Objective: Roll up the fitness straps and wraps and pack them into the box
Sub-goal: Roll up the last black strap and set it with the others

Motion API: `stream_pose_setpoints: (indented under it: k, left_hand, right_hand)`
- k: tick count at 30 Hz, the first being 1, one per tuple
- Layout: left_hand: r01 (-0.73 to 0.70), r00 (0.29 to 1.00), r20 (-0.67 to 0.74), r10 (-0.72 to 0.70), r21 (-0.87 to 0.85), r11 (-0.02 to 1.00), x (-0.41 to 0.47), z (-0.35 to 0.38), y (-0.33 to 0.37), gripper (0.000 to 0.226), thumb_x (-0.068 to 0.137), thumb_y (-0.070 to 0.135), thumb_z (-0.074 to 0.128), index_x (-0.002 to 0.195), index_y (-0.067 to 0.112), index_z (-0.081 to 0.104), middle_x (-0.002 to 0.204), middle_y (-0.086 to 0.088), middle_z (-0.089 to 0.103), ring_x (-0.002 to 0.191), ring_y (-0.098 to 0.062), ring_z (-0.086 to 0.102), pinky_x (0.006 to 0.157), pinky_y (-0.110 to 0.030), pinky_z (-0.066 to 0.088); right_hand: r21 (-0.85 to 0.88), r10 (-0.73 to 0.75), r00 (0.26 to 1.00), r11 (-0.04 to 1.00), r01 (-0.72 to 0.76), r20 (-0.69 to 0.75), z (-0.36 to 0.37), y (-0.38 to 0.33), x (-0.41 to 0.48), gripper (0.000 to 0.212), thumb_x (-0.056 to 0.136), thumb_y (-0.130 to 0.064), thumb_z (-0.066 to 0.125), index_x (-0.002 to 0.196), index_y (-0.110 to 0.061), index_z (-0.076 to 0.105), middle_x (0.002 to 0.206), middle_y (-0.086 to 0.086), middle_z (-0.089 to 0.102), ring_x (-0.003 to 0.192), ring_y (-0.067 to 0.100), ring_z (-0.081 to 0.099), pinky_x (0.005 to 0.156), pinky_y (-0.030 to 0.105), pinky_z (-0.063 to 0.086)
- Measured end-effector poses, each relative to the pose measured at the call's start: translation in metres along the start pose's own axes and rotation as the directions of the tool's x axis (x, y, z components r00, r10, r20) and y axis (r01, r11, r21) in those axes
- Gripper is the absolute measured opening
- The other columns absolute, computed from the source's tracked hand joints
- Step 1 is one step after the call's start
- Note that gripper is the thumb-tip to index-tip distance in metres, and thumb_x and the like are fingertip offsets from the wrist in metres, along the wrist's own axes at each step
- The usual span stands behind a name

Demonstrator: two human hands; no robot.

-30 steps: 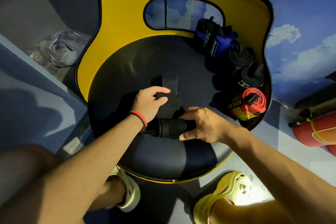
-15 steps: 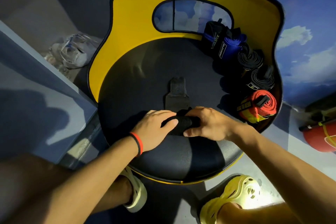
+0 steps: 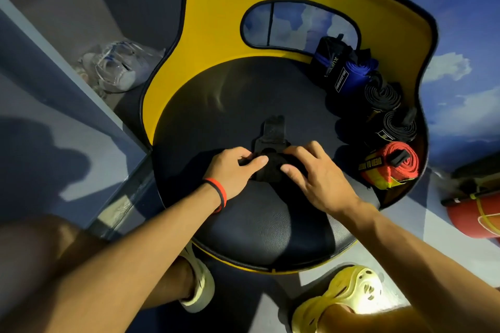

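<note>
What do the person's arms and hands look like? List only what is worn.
No sleeves or gloves show on either arm. The left hand has a red and black wristband at its wrist. The right hand wears nothing at its wrist.

Two black coils (image 3: pixel 382 94) (image 3: pixel 397 128), one red roll (image 3: pixel 400 163), one wrap (image 3: pixel 271 134) — two hands (image 3: pixel 232 167) (image 3: pixel 316 178).

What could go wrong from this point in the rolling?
1. The black wrap is only partly rolled, and its tail lies flat beyond the left hand and right hand. If the grip loosens, the roll could spring open or wind crooked.
2. The red roll sits close to the right rim of the seat. A nudge might knock it to the floor.
</note>
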State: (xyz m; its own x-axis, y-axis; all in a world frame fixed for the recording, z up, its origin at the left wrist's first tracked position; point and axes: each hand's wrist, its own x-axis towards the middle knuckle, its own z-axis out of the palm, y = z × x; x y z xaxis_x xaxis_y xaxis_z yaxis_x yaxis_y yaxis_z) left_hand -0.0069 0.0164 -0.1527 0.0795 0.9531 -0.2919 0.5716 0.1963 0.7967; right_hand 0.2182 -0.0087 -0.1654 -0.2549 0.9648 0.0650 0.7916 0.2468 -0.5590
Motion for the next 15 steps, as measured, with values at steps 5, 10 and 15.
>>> stream_pose_setpoints:
  k: [5, 10, 15]
  left_hand:
    - [0.143, 0.986, 0.102, -0.133, -0.099, 0.985, 0.002, 0.003, 0.008, 0.055, 0.084, 0.056, 0.071, 0.088, 0.002, 0.064, 0.073, -0.012, 0.073, 0.063, -0.014, 0.074, 0.075, -0.045, 0.062]
    - [0.129, 0.988, 0.106, -0.116, -0.132, 0.983, -0.012, 0.004, 0.013, 0.043, 0.079, 0.058, 0.075, 0.097, 0.021, 0.062, 0.086, -0.001, 0.074, 0.067, -0.015, 0.075, 0.075, -0.044, 0.063]
    - [0.276, 0.949, 0.215, -0.230, -0.215, 0.937, -0.008, -0.004, 0.019, 0.035, 0.080, 0.047, 0.079, 0.100, 0.023, 0.063, 0.100, 0.000, 0.070, 0.078, -0.022, 0.077, 0.081, -0.042, 0.062]
  right_hand:
    - [-0.077, -0.048, 0.996, 0.996, 0.054, 0.072, -0.008, 0.010, 0.004, 0.076, 0.080, -0.047, 0.083, 0.146, -0.030, 0.050, 0.117, -0.008, 0.046, 0.101, 0.015, 0.056, 0.086, 0.037, 0.054]
    - [0.146, 0.103, 0.970, 0.980, -0.137, 0.219, -0.019, 0.007, 0.015, 0.050, 0.077, -0.048, 0.084, 0.123, -0.035, 0.068, 0.104, -0.011, 0.056, 0.097, 0.005, 0.057, 0.086, 0.023, 0.044]
    - [0.234, 0.206, 0.925, 0.929, -0.288, 0.321, -0.018, 0.000, 0.025, 0.030, 0.081, -0.056, 0.077, 0.102, -0.034, 0.073, 0.099, -0.014, 0.059, 0.094, 0.003, 0.059, 0.075, 0.018, 0.040]
